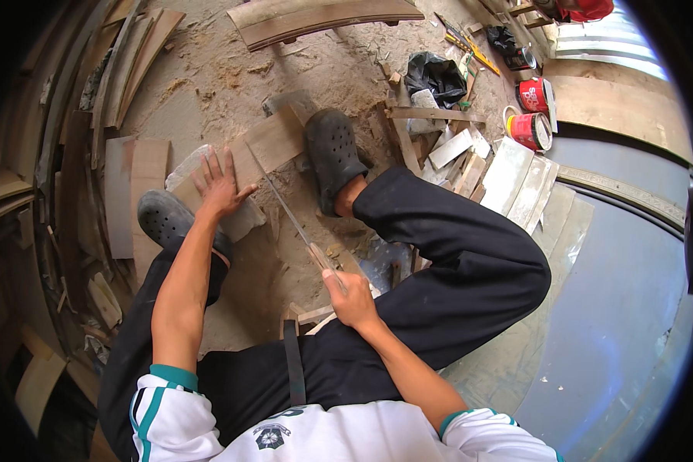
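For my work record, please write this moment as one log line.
left hand: flat on board | right hand: grips saw handle | saw: blade on board | right shoe: on board | floor: sawdust

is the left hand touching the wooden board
Touching. The head view shows the left hand pressed flat, fingers spread, on the wooden board, with no gap beneath the palm.

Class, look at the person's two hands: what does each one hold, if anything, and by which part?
The right hand grips a handsaw by its wooden handle. The left hand holds nothing; it presses flat on the wooden board being cut.
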A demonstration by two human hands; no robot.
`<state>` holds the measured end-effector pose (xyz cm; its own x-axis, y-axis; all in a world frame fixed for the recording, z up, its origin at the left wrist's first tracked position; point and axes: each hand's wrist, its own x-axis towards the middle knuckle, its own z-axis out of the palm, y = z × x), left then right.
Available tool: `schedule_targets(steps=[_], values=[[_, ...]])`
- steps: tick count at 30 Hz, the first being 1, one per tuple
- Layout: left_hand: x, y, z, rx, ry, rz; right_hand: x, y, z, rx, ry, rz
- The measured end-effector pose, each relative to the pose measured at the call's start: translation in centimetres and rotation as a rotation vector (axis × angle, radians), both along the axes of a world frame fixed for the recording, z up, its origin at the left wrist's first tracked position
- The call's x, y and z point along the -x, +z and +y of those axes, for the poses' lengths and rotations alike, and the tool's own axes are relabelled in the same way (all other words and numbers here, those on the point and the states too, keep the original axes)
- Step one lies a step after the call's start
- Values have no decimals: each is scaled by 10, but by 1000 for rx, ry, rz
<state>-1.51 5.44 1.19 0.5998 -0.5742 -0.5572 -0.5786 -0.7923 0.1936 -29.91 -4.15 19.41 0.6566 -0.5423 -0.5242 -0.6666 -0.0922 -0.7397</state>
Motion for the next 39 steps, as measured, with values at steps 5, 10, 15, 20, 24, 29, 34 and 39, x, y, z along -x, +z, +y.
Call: schedule_targets(steps=[5, 10, 15, 20, 24, 29, 34, 39], values=[[11, -8, -10, 41, -12, 20, -51, -61, -12, 118, -36, -63], [2, -3, 2, -4, -3, 5, -4, 5, 2, 5, 3, -16], [9, -1, -9, 13, -12, 14, -19, -34, 0, 66, 14, -3], [5, -11, -4, -7, -8, 4, -29, -55, -5, 72, -26, -45], [3, 0, -2, -11, 3, 20, 13, -3, -1, -6, 29, 24], [4, -14, -8, 36, 24, -26, -17, -58, 7, 107, 7, -51], [2, 1, -3, -35, 25, 3, 10, -19, -11, -14, 27, 2], [1, -2, -2, 10, 37, 6, 1, -20, -13, -8, 63, 9]])
